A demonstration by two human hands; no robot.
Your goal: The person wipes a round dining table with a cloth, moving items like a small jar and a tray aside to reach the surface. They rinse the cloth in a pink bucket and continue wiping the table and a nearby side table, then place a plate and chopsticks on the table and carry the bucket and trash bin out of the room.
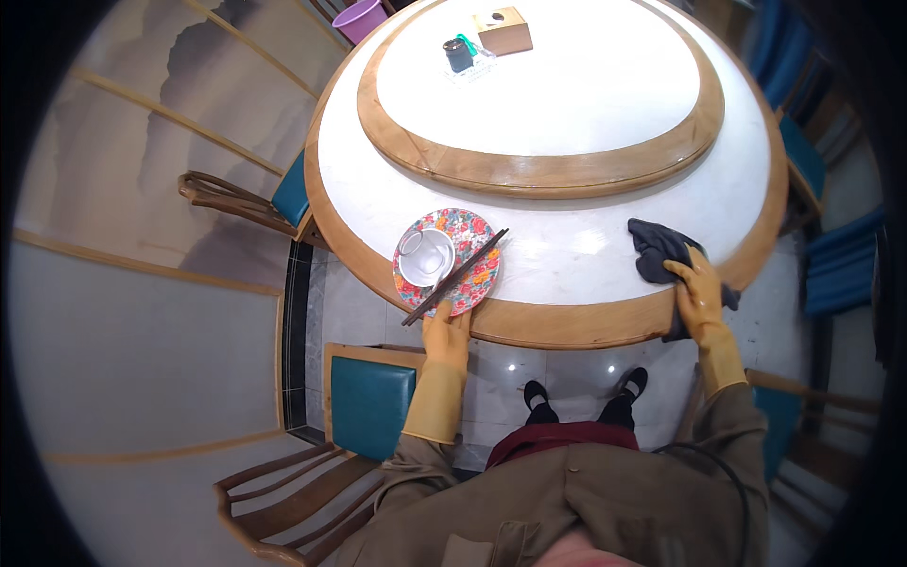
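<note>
My left hand [446, 344], in a yellow rubber glove, grips the near rim of a floral plate [485, 276] at the left front of the round table [560, 273]. On the plate sits a white bowl [424, 266] with a small clear glass [410, 242] and a white spoon [441, 276] in it. Dark chopsticks [457, 276] lie slantwise across the plate, their ends past its rim. Over at the right front edge, my right hand [698, 294], gloved alike, holds a dark cloth [653, 248] that lies bunched on the tabletop and hangs over the wooden edge.
A raised turntable with a wooden rim [553, 176] bears a wooden tissue box [504, 34], a dark jar [458, 57] and a green item [467, 44]. Teal-seated chairs stand at near left [372, 397], far left [292, 191] and right [776, 425]. A purple bin [359, 20] is behind.
</note>
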